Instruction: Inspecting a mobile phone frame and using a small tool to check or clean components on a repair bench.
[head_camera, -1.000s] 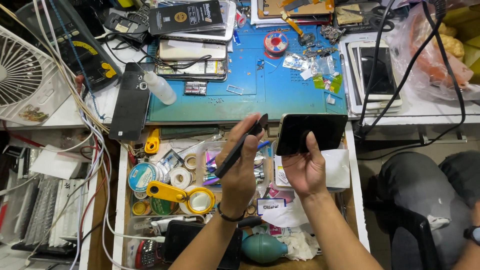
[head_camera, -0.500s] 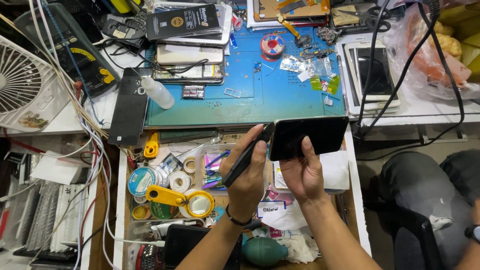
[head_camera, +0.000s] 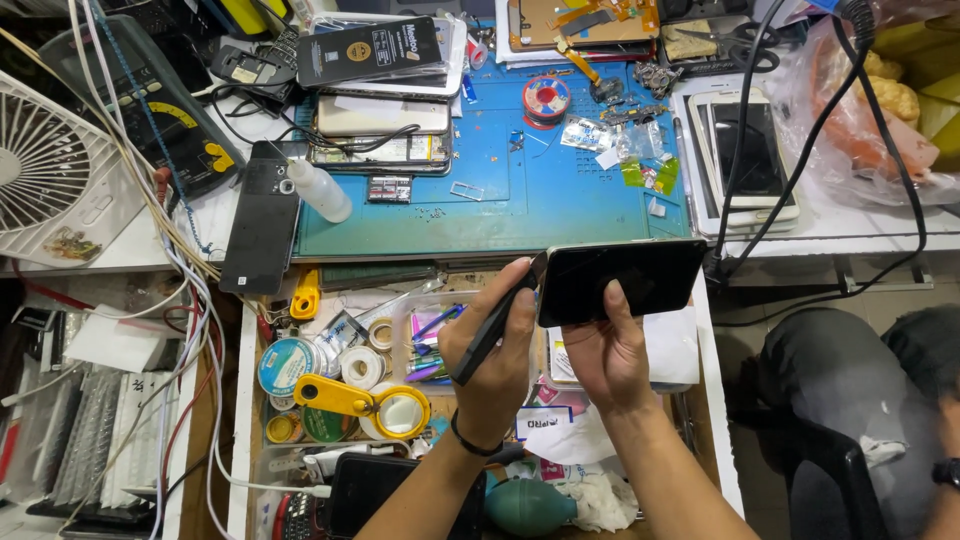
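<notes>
My right hand (head_camera: 608, 355) — fingers clamped on black phone (head_camera: 622, 280) | left hand (head_camera: 495, 370) — fingers gripping black tool (head_camera: 492, 328), tip at phone's left edge

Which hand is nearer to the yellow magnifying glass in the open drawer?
Left. The left hand, holding a dark tool, sits just right of the yellow magnifying glass. The right hand, holding the black phone, is farther right, beyond the left.
</notes>
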